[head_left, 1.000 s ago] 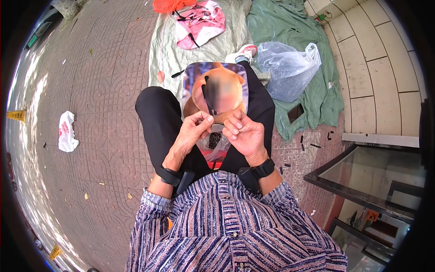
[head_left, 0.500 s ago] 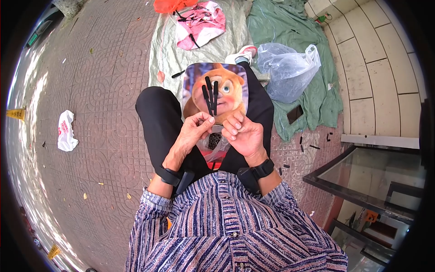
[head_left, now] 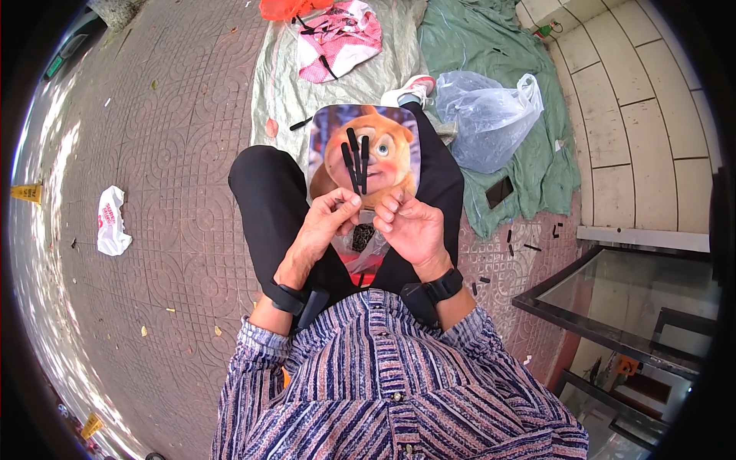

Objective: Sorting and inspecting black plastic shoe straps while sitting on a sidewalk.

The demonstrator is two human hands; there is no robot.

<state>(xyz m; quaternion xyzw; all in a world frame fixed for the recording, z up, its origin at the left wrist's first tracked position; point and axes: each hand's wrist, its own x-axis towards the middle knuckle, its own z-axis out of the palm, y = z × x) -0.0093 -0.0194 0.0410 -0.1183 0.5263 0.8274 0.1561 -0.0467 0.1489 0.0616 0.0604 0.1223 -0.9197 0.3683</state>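
Across my lap lies a stool-seat-like board (head_left: 399, 170) printed with an orange cartoon face. Several slim black sticks (head_left: 364, 157), thicker at the far end, rest on it side by side. My left hand (head_left: 326, 224) is closed in a pinch at the board's near edge, its thumb and forefinger tips close to the sticks' lower ends. Beside it my right hand (head_left: 414, 230) has its fingers curled toward the thumb. What either pinch holds is too small to make out. Below the hands, between my thighs, sits a clear bag of small dark pieces (head_left: 362, 237).
Ahead, a pink-and-white cloth (head_left: 341, 42) with more black sticks lies on a pale sheet (head_left: 276, 92). To the right are a clear plastic bag (head_left: 487, 123), a phone-like dark slab (head_left: 499, 192), a green sheet (head_left: 529, 184) and a glass-panelled frame (head_left: 613, 299). A white bag (head_left: 113, 222) lies left.
My right hand's fingers have loosened and shifted slightly. My left hand has moved a little, still pinched. The sticks on the board have hardly moved.
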